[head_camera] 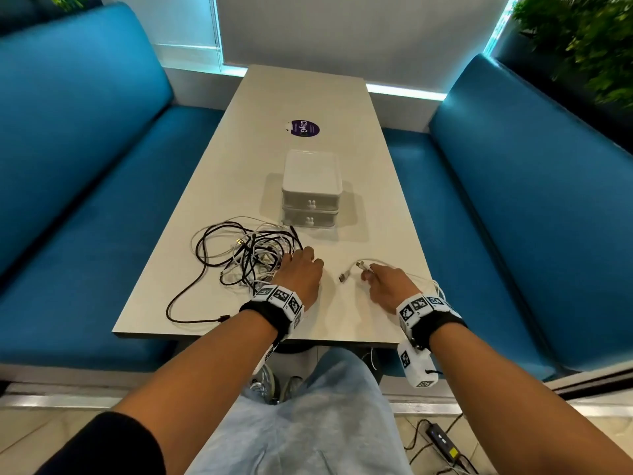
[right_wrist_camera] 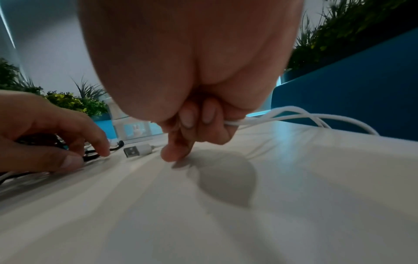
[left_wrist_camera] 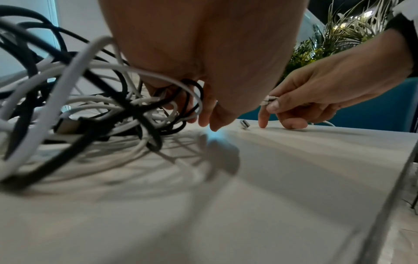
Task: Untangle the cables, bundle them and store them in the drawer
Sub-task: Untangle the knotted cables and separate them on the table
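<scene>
A tangle of black and white cables [head_camera: 246, 258] lies on the pale table [head_camera: 342, 313], left of centre. My left hand [head_camera: 301, 260] sits on its right edge, and its fingers [left_wrist_camera: 199, 110] hook into black and white strands [left_wrist_camera: 126, 107]. To the right, my right hand [head_camera: 370, 272] holds a separate white cable [head_camera: 356, 264]. The fingers [right_wrist_camera: 192, 128] curl round several of its strands [right_wrist_camera: 282, 114], with the index tip on the table. Its USB plug [right_wrist_camera: 138, 150] lies loose between my hands. Behind stands a white two-drawer unit [head_camera: 311, 190], both drawers shut.
A round purple sticker [head_camera: 303, 127] is on the table beyond the drawers. Blue benches [head_camera: 85, 166] flank both long sides. The table's near edge [head_camera: 239, 334] is just under my wrists. A power adapter [head_camera: 442, 440] lies on the floor at right.
</scene>
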The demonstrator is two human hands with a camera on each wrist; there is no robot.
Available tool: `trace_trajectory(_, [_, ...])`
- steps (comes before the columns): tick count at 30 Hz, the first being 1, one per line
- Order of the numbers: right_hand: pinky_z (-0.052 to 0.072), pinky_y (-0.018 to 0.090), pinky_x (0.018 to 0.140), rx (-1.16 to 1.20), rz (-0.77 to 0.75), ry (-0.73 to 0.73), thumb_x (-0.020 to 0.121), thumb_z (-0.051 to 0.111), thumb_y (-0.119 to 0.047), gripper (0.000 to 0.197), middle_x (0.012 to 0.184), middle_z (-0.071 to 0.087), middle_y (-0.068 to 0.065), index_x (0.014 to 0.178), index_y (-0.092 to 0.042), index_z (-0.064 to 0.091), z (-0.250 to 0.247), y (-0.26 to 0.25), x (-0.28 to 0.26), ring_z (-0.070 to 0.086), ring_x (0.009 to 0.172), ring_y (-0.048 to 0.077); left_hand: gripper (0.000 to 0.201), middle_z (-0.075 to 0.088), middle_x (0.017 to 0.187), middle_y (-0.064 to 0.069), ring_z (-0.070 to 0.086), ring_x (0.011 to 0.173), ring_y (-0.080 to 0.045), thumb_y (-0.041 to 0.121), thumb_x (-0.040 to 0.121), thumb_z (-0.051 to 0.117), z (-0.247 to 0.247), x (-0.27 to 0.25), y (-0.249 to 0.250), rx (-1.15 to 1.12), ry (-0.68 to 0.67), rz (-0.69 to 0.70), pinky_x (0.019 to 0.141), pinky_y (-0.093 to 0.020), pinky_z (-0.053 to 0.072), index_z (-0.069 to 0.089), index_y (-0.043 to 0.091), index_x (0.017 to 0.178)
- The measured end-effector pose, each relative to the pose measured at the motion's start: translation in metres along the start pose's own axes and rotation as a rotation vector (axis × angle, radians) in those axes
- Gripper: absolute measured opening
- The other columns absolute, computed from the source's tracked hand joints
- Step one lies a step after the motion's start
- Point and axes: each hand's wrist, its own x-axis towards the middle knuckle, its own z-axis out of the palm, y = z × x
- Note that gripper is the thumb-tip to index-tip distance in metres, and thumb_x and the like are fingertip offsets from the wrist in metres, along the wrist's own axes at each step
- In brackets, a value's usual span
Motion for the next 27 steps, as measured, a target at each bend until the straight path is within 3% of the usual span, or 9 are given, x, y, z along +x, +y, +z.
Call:
trace_trajectory(3, [0.041, 0.033, 0.093, -0.031, -0.015, 0.01, 0.104, 0.034, -0.032, 0.036, 0.128, 0.062, 0.012, 0.129, -0.018, 0.056, -0.002, -0.003, -0.001, 0.056, 0.117, 0.033, 0.035, 0.046, 0.127, -0.011, 0.039, 0.118, -0.033, 0.006, 0.083, 0.052, 0.002, -0.003, 0.004, 0.048, 0.007, -0.036, 0.098, -0.043, 0.033, 0.057, 0.011, 0.117])
trace_trajectory(6, [0.046, 0.037, 0.09, -0.022, -0.061, 0.014, 0.104, 0.035, -0.035, 0.032, 0.118, 0.066, 0.012, 0.125, -0.024, 0.056, 0.001, -0.004, 0.001, 0.06, 0.108, 0.033, 0.034, 0.047, 0.121, -0.012, 0.038, 0.115, -0.033, 0.005, 0.082, 0.049, -0.001, -0.005, 0.008, 0.054, 0.006, -0.074, 0.096, -0.042, 0.031, 0.054, 0.011, 0.115])
trace_trajectory(9, [0.044, 0.036, 0.088, -0.032, -0.084, -0.041, 0.104, 0.036, -0.035, 0.033, 0.117, 0.063, 0.013, 0.12, -0.016, 0.058, 0.004, -0.008, 0.003, 0.059, 0.105, 0.032, 0.036, 0.049, 0.12, -0.011, 0.039, 0.114, -0.033, 0.004, 0.081, 0.046, -0.002, -0.006, 0.011, 0.068, 0.01, -0.091, 0.095, -0.042, 0.03, 0.051, 0.011, 0.117])
trace_trajectory(14, [0.043, 0.034, 0.092, 0.015, -0.099, 0.01, 0.104, 0.038, -0.025, 0.029, 0.131, 0.048, 0.01, 0.119, -0.008, 0.056, 0.009, -0.009, 0.014, 0.056, 0.11, 0.031, 0.037, 0.051, 0.121, -0.009, 0.039, 0.118, -0.032, 0.006, 0.083, 0.048, -0.003, -0.005, 0.012, 0.089, -0.018, -0.091, 0.098, -0.045, 0.029, 0.05, 0.013, 0.119])
trace_trajectory(17, [0.042, 0.035, 0.098, -0.008, 0.028, 0.048, 0.102, 0.04, -0.016, 0.032, 0.146, 0.037, 0.013, 0.131, -0.011, 0.051, 0.007, -0.003, 0.022, 0.055, 0.118, 0.033, 0.038, 0.05, 0.124, -0.009, 0.038, 0.121, -0.032, 0.004, 0.083, 0.049, -0.008, -0.004, 0.006, 0.036, -0.039, -0.089, 0.1, -0.045, 0.031, 0.049, 0.012, 0.12])
trace_trajectory(22, [0.047, 0.043, 0.091, -0.067, 0.398, 0.038, 0.101, 0.037, -0.021, 0.042, 0.16, 0.007, 0.024, 0.14, -0.006, 0.045, -0.013, 0.001, 0.017, 0.056, 0.119, 0.041, 0.052, 0.037, 0.139, -0.015, 0.035, 0.127, -0.034, 0.004, 0.081, 0.056, -0.006, -0.004, 0.006, -0.028, -0.045, -0.138, 0.104, -0.044, 0.031, 0.042, 0.008, 0.13])
trace_trajectory(25, [0.05, 0.044, 0.088, -0.047, 0.399, 0.091, 0.099, 0.039, -0.021, 0.037, 0.157, 0.021, 0.022, 0.129, -0.003, 0.051, -0.021, 0.007, 0.016, 0.06, 0.11, 0.04, 0.061, 0.036, 0.14, -0.017, 0.035, 0.127, -0.035, 0.01, 0.082, 0.056, -0.007, 0.001, 0.01, -0.06, -0.09, -0.197, 0.103, -0.044, 0.032, 0.033, 0.002, 0.138])
trace_trajectory(26, [0.051, 0.044, 0.086, -0.021, 0.322, 0.133, 0.098, 0.039, -0.018, 0.033, 0.151, 0.034, 0.019, 0.125, -0.006, 0.053, -0.018, 0.008, 0.018, 0.061, 0.105, 0.038, 0.061, 0.038, 0.139, -0.017, 0.036, 0.126, -0.035, 0.011, 0.083, 0.054, -0.009, 0.004, 0.01, -0.063, -0.105, -0.212, 0.102, -0.043, 0.033, 0.033, 0.001, 0.139])
trace_trajectory(27, [0.052, 0.042, 0.085, 0.004, 0.229, 0.159, 0.097, 0.039, -0.015, 0.031, 0.139, 0.048, 0.014, 0.122, -0.018, 0.056, -0.017, 0.007, 0.017, 0.062, 0.101, 0.036, 0.057, 0.041, 0.136, -0.017, 0.038, 0.124, -0.036, 0.011, 0.083, 0.053, -0.01, 0.007, 0.01, -0.065, -0.118, -0.219, 0.1, -0.044, 0.034, 0.036, 0.001, 0.136])
